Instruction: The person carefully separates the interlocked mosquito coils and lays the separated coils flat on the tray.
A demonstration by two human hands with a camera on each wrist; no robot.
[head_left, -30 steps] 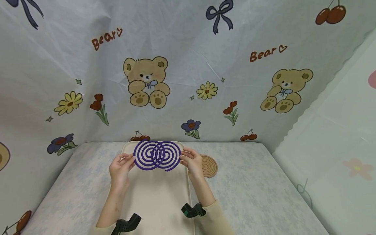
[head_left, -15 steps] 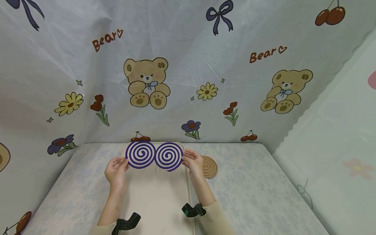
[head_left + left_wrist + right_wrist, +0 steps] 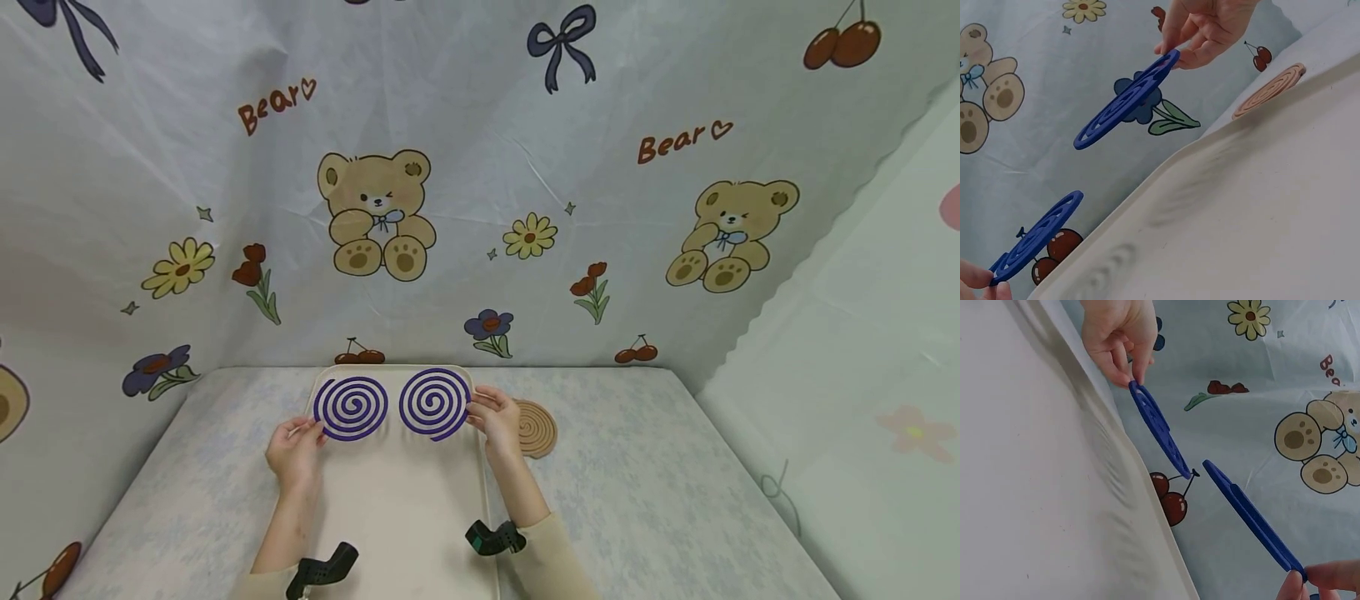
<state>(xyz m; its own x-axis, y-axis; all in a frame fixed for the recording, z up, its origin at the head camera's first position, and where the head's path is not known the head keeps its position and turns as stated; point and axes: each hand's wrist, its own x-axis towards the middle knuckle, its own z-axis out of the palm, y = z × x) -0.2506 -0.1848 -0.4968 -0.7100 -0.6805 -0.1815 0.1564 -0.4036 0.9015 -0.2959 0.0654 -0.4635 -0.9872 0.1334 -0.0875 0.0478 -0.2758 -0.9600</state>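
Note:
Two blue-purple mosquito coils are held up above a cream tray, apart from each other. My left hand (image 3: 295,454) pinches the left coil (image 3: 356,409) by its outer left edge. The right coil (image 3: 435,403) is pinched at its right edge between the thumb and fingers of my right hand (image 3: 497,423). In the left wrist view, both coils look thin and tilted, and their faint shadows fall on the tray. A brown coil (image 3: 537,429) lies on the table just beyond my right hand, which covers part of its left side.
The long cream tray (image 3: 405,517) with a raised rim lies on a marbled grey table (image 3: 637,500). Behind it hangs a white cloth (image 3: 465,125) printed with bears and flowers. A thin looped cord (image 3: 782,492) is at the right.
The two coils overlapped a second ago, then stood edge to edge; now a gap divides them. My left hand has moved left and slightly down with its coil. The right hand has barely moved.

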